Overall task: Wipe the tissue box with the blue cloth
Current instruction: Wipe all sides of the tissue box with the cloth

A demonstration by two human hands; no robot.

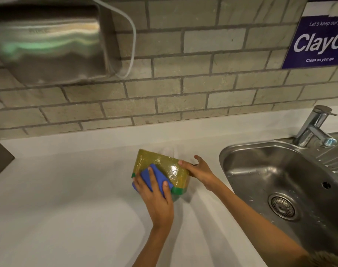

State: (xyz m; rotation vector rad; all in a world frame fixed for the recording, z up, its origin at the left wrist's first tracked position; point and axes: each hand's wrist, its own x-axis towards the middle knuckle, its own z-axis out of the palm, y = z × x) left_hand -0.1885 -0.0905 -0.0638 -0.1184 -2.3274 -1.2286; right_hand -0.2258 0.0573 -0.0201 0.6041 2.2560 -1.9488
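The tissue box [160, 168], a yellow-green pack in glossy wrap with green corners, sits tilted on the white table [68, 199], just left of the steel sink [279, 180] and below the tiled wall. The left hand [154, 193] lies flat on its near face, fingers spread and pressing the folded blue cloth [155, 178] against the wrap; the cloth shows between thumb and fingers, so this hand is closed down on it rather than gripping around it. The right hand [198, 169] is curled loosely over the box's right end, thumb on top and fingers behind, steadying it.

The box's long axis runs left to right across the view, angled slightly away. The cloth covers the near left part of the face, so the unwiped stretch lies up and to the right of the left hand, toward the right hand. By my judgement the wiping is under way, and the next stroke would travel along that long axis. The slick wrap may let the box slide if the right hand eases.
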